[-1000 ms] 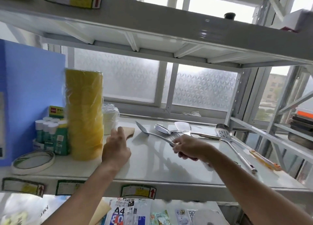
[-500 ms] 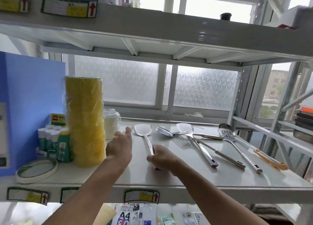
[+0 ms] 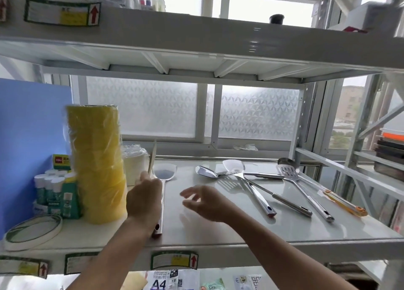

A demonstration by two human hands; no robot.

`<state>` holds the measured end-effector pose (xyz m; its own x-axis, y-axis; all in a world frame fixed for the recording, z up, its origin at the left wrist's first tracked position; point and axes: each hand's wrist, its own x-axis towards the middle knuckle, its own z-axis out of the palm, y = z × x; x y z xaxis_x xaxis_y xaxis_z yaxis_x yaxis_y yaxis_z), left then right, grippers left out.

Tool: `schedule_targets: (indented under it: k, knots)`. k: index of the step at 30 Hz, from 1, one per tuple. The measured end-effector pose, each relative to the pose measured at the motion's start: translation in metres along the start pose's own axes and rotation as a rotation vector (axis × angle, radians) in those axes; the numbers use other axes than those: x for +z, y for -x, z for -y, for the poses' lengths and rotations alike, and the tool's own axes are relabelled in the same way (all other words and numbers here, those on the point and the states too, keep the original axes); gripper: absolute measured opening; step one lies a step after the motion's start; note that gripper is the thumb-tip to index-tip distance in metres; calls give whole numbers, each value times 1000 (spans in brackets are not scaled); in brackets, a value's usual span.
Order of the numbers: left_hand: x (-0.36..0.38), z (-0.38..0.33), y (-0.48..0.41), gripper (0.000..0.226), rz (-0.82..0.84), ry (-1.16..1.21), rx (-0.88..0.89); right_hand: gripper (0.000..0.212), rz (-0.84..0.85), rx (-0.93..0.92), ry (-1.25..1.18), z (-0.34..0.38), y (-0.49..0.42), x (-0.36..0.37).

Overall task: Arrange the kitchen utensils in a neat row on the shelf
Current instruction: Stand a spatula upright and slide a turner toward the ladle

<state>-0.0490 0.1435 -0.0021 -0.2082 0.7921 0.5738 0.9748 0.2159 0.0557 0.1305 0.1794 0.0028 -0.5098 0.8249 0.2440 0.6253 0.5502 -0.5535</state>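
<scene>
Your left hand (image 3: 143, 200) is closed around a thin wooden utensil (image 3: 152, 158), holding it nearly upright just in front of the white roll (image 3: 135, 165) and beside the yellow stack (image 3: 96, 158); tipped up like that, it stays clear of the shelf (image 3: 218, 230) and can be laid down wherever you choose. Your right hand (image 3: 203, 200) is open and empty, fingers loosely spread above the bare middle of the shelf, well placed to reach the next piece. Just right of your left hand a steel turner (image 3: 164, 174) lies flat, blade toward the window and handle toward the front edge, which looks like the start of the row. The other utensils are farther right and not yet lined up: a spoon (image 3: 205, 172), a second turner (image 3: 234, 166) and what seems to be a fork cross one another near their heads, so their handles fan out toward you. Beyond them a slotted turner (image 3: 287, 172) and an orange-tipped ladle (image 3: 286, 162) lie at a slant, close to parallel. The wooden piece probably belongs beside the straight turner, laid the same way; then the crossed cluster needs separating one piece at a time, since lifting one may drag its neighbours.
</scene>
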Motion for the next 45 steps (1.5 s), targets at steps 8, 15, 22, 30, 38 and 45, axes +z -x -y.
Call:
schedule_targets:
  k: [8, 15, 22, 30, 38, 45]
  knots:
    - [15, -37, -22, 33, -39, 572, 140, 34, -454, 439, 467, -112, 36, -108]
    - [37, -56, -16, 27, -25, 718, 116, 24, -329, 502, 423, -151, 63, -112]
    - [34, -59, -12, 38, -57, 616, 199, 16, -479, 433, 315, -151, 72, -133]
    - [25, -65, -2, 41, -55, 454, 246, 43, -514, 681, 343, -178, 95, -176]
    - [22, -64, -1, 44, -44, 422, 232, 47, -404, 794, 390, -194, 100, -174]
    - [23, -64, 0, 45, -57, 432, 219, 43, -461, 654, 629, -176, 77, -153]
